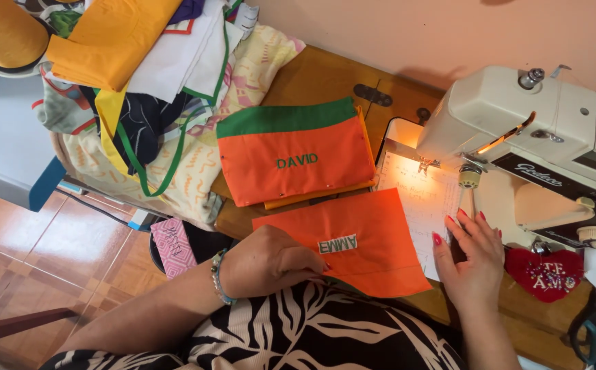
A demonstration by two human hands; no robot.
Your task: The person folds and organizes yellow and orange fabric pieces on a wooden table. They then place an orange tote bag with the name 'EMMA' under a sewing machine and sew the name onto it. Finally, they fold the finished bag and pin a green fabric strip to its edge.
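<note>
My left hand (pixel 270 259) rests closed on the near left edge of an orange cloth piece (pixel 373 236), pinching it beside a small white embroidered label (pixel 337 244). My right hand (pixel 472 253) lies flat with fingers spread on the sewing machine bed (pixel 424 199), just right of that cloth. A second orange piece with a green band and green stitched letters (pixel 294 154) lies farther back on the wooden table (pixel 325 75). The cream sewing machine (pixel 537 130) stands at the right, its lamp lit over the needle (pixel 424 164).
A heap of mixed fabrics (pixel 147 75) fills the table's left end. A red heart pincushion (pixel 543 273) and scissors (pixel 595 325) lie at the right. A pink patterned box (pixel 173 247) sits below the table, above the tiled floor (pixel 31 253).
</note>
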